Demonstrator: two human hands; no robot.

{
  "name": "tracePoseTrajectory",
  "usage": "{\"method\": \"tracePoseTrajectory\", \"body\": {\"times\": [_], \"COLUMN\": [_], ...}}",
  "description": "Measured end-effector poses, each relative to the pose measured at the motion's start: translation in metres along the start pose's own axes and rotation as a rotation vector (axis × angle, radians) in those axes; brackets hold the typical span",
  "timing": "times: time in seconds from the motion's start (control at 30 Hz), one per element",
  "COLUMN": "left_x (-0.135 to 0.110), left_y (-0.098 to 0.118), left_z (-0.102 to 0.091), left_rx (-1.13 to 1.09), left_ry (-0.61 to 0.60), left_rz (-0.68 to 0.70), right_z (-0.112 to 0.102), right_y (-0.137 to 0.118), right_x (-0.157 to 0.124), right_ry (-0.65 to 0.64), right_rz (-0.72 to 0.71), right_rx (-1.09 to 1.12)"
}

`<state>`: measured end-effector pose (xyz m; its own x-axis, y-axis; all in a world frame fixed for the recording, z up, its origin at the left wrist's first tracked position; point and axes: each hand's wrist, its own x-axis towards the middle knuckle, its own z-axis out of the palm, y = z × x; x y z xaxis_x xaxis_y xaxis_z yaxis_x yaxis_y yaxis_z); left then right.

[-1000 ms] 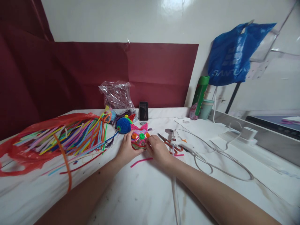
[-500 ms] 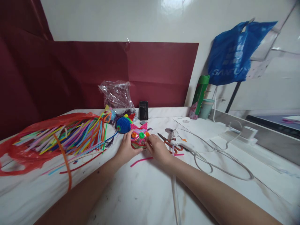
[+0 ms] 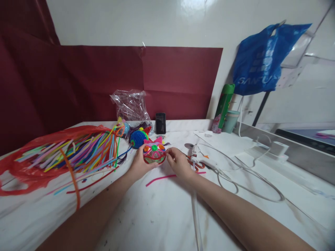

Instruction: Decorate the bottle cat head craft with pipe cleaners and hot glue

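Note:
A small round pink and red craft ball [image 3: 154, 154] with green and orange button eyes and pink ears sits just above the white table between my hands. My left hand [image 3: 139, 163] cups its left side with fingers wrapped round it. My right hand [image 3: 178, 162] pinches at its right edge, fingers closed together. A loose pink pipe cleaner [image 3: 160, 179] lies on the table just below the ball. Behind the ball is a blue yarn ball figure [image 3: 138, 138].
A red plastic bag of many coloured pipe cleaners [image 3: 65, 150] spreads at the left. A glue gun [image 3: 202, 159] with white cord and red scissors [image 3: 192, 161] lie right of my hand. A clear bag [image 3: 131, 106], black phone [image 3: 160, 123], green bottle [image 3: 222, 108] and cup [image 3: 230, 121] stand at the back.
The craft ball has been lifted slightly and turned with its face upward. My right hand has shifted from the ball's front to its right edge.

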<state>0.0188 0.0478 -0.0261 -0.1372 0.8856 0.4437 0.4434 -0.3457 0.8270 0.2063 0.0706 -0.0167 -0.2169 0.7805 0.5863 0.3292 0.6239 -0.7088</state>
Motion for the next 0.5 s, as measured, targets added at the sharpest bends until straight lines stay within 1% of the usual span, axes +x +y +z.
{"method": "tracePoseTrajectory", "body": {"times": [0.13, 0.17, 0.23, 0.3, 0.33, 0.43, 0.5], "left_x": [-0.001, -0.001, -0.001, -0.001, -0.001, -0.003, -0.004], "left_y": [0.003, 0.004, 0.003, 0.001, 0.000, -0.003, -0.002], "left_z": [0.001, 0.002, 0.002, 0.003, 0.003, 0.005, 0.008], "left_rx": [0.068, 0.082, 0.101, 0.121, 0.133, 0.188, 0.240], "left_ry": [0.013, 0.024, 0.041, 0.045, 0.045, 0.050, 0.068], "left_rz": [0.003, 0.006, 0.029, 0.055, 0.062, 0.088, 0.143], "right_z": [0.000, 0.001, 0.002, 0.002, 0.002, 0.003, 0.004], "right_y": [-0.005, -0.006, -0.006, -0.007, -0.008, -0.011, -0.014], "right_x": [-0.006, -0.007, -0.008, -0.008, -0.007, -0.006, -0.005], "right_ry": [-0.034, -0.036, -0.025, -0.007, 0.002, -0.028, -0.062], "right_rz": [-0.251, -0.296, -0.325, -0.284, -0.232, -0.002, 0.116], "right_rx": [-0.123, -0.146, -0.159, -0.147, -0.134, -0.081, -0.039]}}
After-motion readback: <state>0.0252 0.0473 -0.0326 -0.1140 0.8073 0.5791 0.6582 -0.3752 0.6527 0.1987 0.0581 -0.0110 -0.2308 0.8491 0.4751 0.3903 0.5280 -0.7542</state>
